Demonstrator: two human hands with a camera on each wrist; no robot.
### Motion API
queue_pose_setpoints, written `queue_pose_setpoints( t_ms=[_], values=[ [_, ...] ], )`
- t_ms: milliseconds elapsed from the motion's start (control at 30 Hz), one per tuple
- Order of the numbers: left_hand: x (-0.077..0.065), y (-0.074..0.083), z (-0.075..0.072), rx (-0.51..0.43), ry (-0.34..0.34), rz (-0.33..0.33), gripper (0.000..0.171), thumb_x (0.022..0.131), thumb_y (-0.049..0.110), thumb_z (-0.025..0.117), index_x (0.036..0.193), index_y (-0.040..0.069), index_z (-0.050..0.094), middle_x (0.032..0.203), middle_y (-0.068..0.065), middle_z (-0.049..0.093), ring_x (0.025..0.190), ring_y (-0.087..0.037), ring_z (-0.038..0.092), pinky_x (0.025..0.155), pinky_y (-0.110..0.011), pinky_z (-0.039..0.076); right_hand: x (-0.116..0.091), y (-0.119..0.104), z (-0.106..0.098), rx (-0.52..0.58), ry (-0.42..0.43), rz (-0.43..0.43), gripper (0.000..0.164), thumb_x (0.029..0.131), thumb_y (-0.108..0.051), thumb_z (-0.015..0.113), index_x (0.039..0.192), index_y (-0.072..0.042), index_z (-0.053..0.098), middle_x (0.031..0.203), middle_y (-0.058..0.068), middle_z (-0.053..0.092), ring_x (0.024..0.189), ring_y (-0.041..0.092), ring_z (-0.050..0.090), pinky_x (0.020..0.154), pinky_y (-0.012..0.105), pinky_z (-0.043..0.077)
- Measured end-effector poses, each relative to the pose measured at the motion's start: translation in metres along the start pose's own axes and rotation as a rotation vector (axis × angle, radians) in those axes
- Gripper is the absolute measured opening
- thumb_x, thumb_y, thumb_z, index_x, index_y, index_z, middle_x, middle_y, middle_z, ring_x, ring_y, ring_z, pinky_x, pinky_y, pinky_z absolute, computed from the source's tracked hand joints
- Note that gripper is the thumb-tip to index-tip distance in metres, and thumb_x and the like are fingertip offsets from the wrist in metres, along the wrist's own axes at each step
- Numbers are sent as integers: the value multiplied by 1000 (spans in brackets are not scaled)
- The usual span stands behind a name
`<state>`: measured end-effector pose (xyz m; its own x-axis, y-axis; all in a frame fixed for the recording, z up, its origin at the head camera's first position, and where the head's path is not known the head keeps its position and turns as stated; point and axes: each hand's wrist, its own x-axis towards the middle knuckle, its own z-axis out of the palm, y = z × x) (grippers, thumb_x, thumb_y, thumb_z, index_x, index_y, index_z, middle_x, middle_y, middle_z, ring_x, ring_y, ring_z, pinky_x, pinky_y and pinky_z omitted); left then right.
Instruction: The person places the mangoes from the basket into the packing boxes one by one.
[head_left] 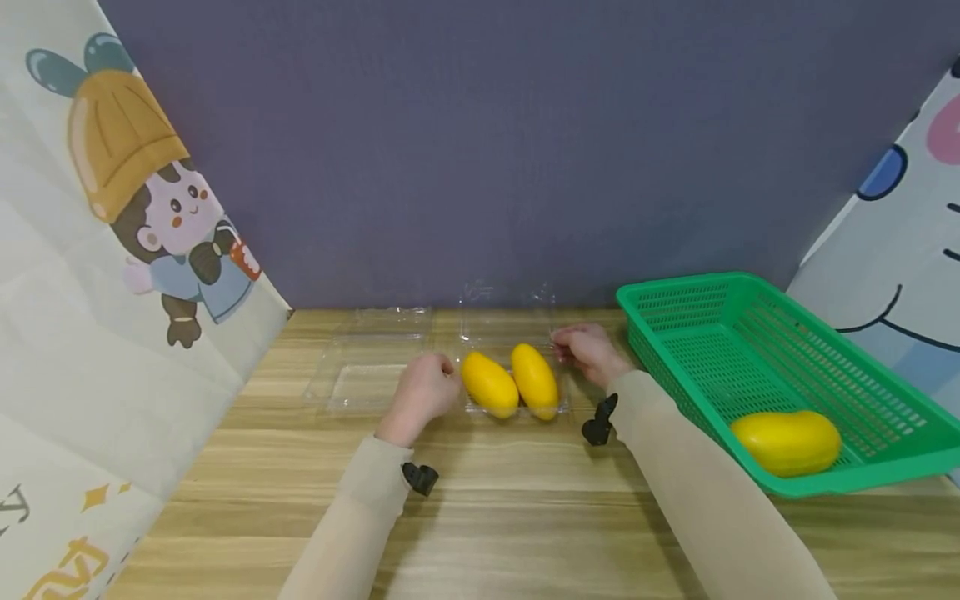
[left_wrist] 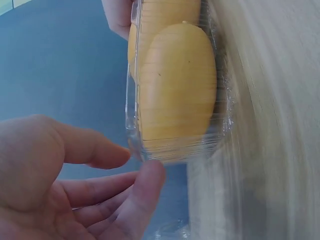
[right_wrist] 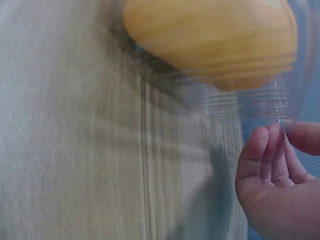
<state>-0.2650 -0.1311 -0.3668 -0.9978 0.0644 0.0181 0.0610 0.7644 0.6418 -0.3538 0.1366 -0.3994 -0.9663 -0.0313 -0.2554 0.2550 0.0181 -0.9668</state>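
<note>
A clear plastic clamshell box (head_left: 471,408) stands with its lid (head_left: 506,325) raised behind it. Two smooth yellow oval fruits (head_left: 490,385), mango-like in shape, lie side by side in its base. At the box's left edge is my left hand (head_left: 426,387); in the left wrist view its thumb and fingers pinch the rim at a corner. My right hand (head_left: 590,350) pinches the rim on the opposite side, with fingertips (right_wrist: 272,131) at the plastic in the right wrist view. The fruit (left_wrist: 177,85) shows through the ribbed wall in the left wrist view.
Left of the hands, another clear clamshell box (head_left: 367,385) lies opened on the wooden table (head_left: 480,517). A green slotted basket (head_left: 705,333) stands at the right, with a yellow fruit (head_left: 787,442) in its near end. A dark wall (head_left: 480,150) rises behind the table.
</note>
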Motion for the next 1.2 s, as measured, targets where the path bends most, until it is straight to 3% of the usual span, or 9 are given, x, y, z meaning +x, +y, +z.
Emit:
queue_pose_setpoints(
  t_ms=[100,167,367,500,800,900,1033,1133,1200],
  values=[
    [8,0,2,6,37,2,13,89,10,57,90,2,68,80,-8,62,62,-19,52,55,-29,42,1,1,-2,-12,4,-5,36,102,-3,55,132,16,53,83,5,63,67,13,57,66,24,52],
    [13,2,3,5,25,-14,13,89,11,56,84,4,66,74,-6,58,59,-18,48,52,-29,39,1,1,-3,-15,2,-8,35,101,-2,55,131,16,53,86,6,63,69,13,58,66,25,52],
    [30,12,-3,-2,-42,-77,35,92,11,56,62,14,38,54,3,32,45,-12,27,42,-26,24,1,1,-4,-19,10,-18,28,101,0,56,125,14,56,88,7,62,69,14,57,66,25,52],
    [44,17,-6,-8,-67,-100,37,92,9,58,60,14,40,56,3,36,47,-12,31,42,-25,29,0,1,-5,-26,15,-22,24,101,0,56,121,12,56,89,8,61,69,14,57,67,26,52],
    [76,6,-4,-134,-16,-125,7,89,5,58,84,1,61,80,-9,56,64,-19,48,55,-30,44,-2,0,-2,-40,20,-15,26,100,-1,57,124,11,56,96,10,63,75,16,59,74,28,55],
    [81,0,-1,-255,2,-133,21,91,5,56,106,-5,65,101,-17,64,81,-24,58,71,-35,54,-3,0,-2,-35,19,-10,23,100,-1,57,121,10,57,96,10,62,75,16,59,73,28,55],
    [85,-6,5,-506,1,-172,36,95,0,55,129,-10,58,121,-25,62,104,-33,62,94,-42,54,-3,0,-1,-34,12,-11,23,100,-1,57,121,10,56,96,10,61,74,16,58,71,27,55],
    [88,-8,9,-628,8,-202,36,95,-4,55,130,-12,57,122,-27,61,102,-33,63,96,-43,53,-3,-1,-1,-43,14,-12,23,100,-2,58,121,9,56,97,10,61,74,15,58,71,26,54],
    [90,-7,11,-639,31,-197,35,95,-5,55,128,-13,58,119,-28,63,94,-29,65,94,-42,55,-3,-1,-1,-47,17,-10,23,100,-2,58,120,8,56,98,10,61,74,15,58,71,26,54]
  ],
)
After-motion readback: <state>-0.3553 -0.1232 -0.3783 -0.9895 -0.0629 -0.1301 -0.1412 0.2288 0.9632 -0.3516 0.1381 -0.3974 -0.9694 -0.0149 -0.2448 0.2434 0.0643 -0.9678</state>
